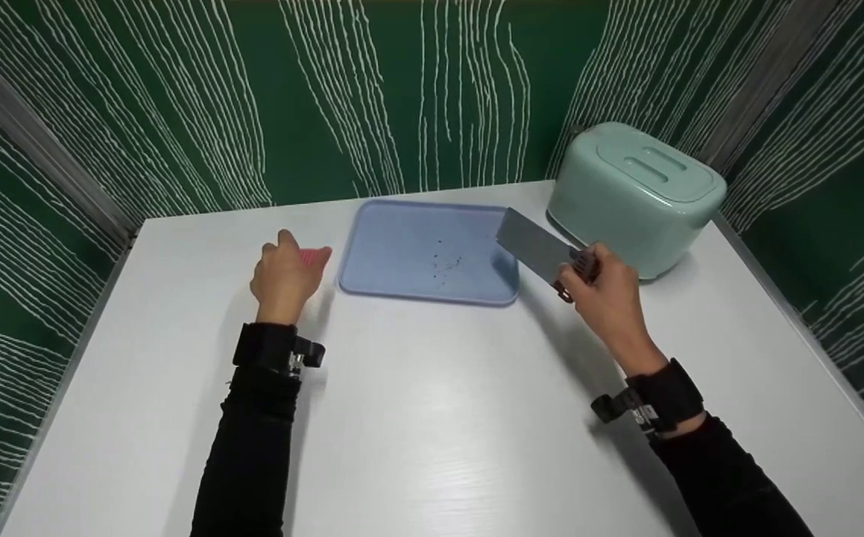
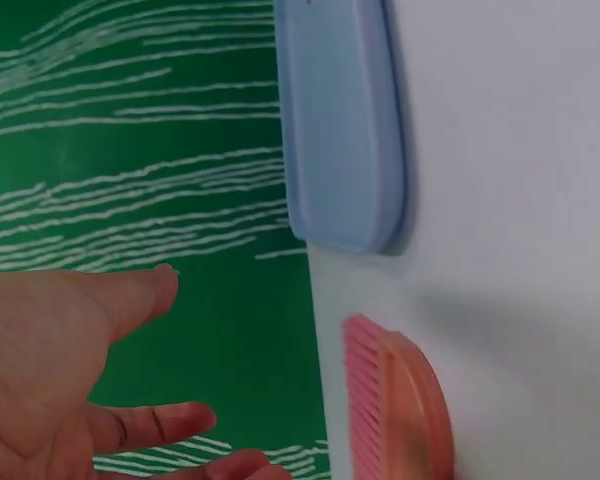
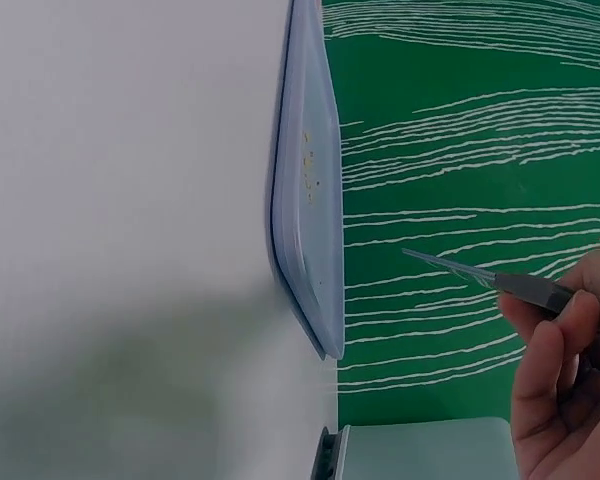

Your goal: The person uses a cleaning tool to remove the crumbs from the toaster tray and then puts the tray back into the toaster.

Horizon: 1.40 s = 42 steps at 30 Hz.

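Note:
My right hand [image 1: 607,287] grips a cleaver [image 1: 534,242] by its dark brown handle, the blade raised over the right end of a blue rimmed board [image 1: 394,250]. In the right wrist view the cleaver blade [image 3: 450,265] appears nearly edge-on. Small dark crumbs [image 1: 446,265] lie on the board. Left of the board, my left hand [image 1: 286,272] is over a small pink brush [image 1: 316,257]. The left wrist view shows the thumb and fingers [image 2: 145,425] extended, apart from the visible part of the brush [image 2: 415,410]; its lower end is cut off.
A mint-green toaster-shaped box [image 1: 625,201] with two grooves on top stands at the back right, close to my right hand. The white table [image 1: 417,418] meets green walls [image 1: 394,97] with white wavy lines. The board lies near the table's back edge.

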Motion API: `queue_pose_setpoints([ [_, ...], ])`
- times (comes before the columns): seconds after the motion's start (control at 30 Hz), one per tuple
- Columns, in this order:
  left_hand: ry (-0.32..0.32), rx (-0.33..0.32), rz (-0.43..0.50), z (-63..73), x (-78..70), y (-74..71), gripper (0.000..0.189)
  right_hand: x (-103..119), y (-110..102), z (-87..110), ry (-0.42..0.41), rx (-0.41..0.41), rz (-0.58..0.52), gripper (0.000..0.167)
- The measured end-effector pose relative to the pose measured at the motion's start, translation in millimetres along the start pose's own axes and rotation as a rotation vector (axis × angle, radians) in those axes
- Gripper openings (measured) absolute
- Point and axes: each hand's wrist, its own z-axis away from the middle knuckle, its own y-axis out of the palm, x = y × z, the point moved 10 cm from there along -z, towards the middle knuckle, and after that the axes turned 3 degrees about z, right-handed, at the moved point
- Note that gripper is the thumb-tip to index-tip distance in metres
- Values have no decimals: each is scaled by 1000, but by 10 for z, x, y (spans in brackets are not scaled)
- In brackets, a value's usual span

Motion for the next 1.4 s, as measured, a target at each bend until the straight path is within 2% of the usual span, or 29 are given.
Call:
queue_pose_setpoints([
  [0.17, 132, -24, 37, 101, -387, -10, 65, -126, -81, 16, 58, 7, -36, 19],
  [0.3, 262, -43, 81, 209, -706, -10, 64, -195, -169, 29, 76, -8, -61, 20],
  [0.47, 342, -58, 88, 330, -1056, 24, 65, -349, -228, 34, 142, 6, -113, 24],
  [0.7, 444, -21, 71, 523, -1538, 261, 65, -632, -287, 73, 269, 44, -246, 22],
  [0.87, 542, -7, 54, 669, -1880, 439, 64, -741, -395, 110, 306, 45, -320, 18],
  [1.03, 637, 3, 24, 794, -2153, 606, 64, -834, -479, 163, 338, 45, -340, 17],
  [1.23, 762, 5, -7, 946, -2488, 732, 61, -942, -580, 204, 345, 13, -402, 20],
  [1.4, 828, 26, -22, 1070, -2782, 845, 61, -1055, -676, 256, 367, -3, -436, 21],
])
